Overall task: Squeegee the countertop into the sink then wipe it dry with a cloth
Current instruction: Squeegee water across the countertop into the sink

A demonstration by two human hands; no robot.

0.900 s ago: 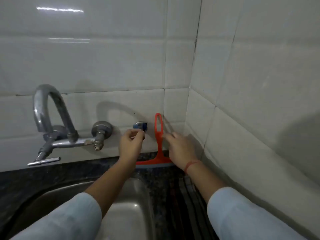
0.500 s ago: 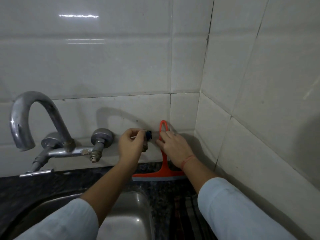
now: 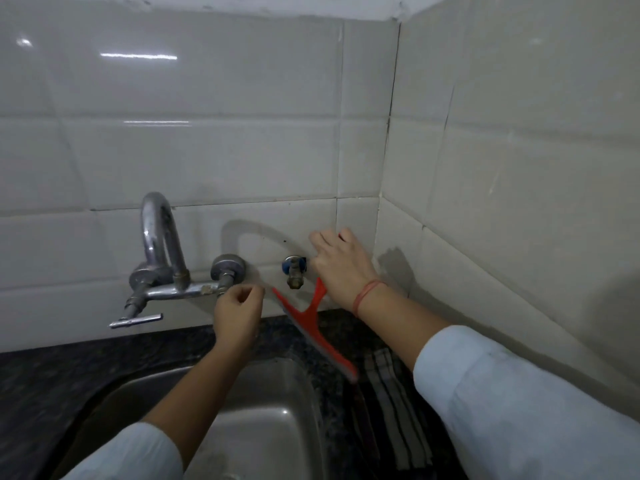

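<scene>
My right hand (image 3: 341,266) grips the handle of the orange squeegee (image 3: 308,318) against the back wall tiles. The squeegee hangs tilted in the air, its blade slanting from beside the small blue-capped tap (image 3: 293,268) down toward the right rim of the steel sink (image 3: 263,420). My left hand (image 3: 237,315) hovers loosely curled and empty below the tap's wall flange. A striped cloth (image 3: 391,407) lies on the dark granite countertop (image 3: 52,379) to the right of the sink, partly under my right forearm.
A chrome wall-mounted faucet (image 3: 159,258) with a curved spout juts out over the sink on the left. Tiled walls meet in a corner just right of my right hand, closing in the narrow counter strip.
My right hand has taken the squeegee off the small tap and lifted it, swinging the blade diagonal. My left hand has let go of the tap and dropped lower.
</scene>
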